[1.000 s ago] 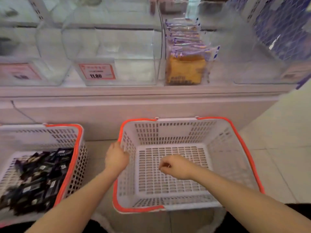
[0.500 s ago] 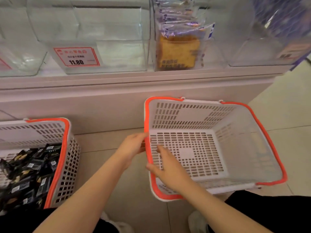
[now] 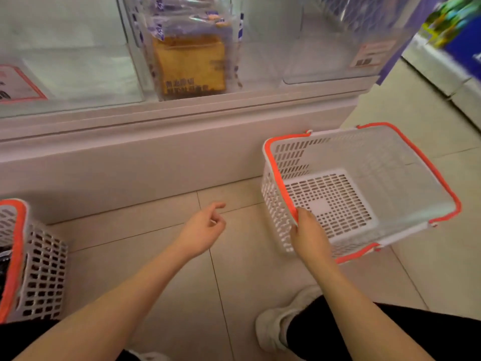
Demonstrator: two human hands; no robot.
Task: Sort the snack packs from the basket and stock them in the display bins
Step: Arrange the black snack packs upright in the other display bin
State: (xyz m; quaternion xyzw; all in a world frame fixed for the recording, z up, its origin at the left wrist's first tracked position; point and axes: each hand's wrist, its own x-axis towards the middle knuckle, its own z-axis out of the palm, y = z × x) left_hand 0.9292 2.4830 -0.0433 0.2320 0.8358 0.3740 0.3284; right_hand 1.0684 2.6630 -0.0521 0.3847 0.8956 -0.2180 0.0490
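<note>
R hand (image 3: 311, 237) grips basket (image 3: 369, 157) rim | L hand (image 3: 201, 230) free | labels unreadable

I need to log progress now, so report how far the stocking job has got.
Done: the white plastic basket with the orange rim holds nothing, and orange snack packs stand in a clear display bin. In hand: the right hand grips that basket's rim; the left hand holds nothing. Left: a second white orange-rimmed basket at the left edge shows dark packs inside.

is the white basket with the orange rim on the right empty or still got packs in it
Empty: the white slotted plastic basket with the orange rim shows only its bare perforated floor, while the right hand grips its near rim.
</note>
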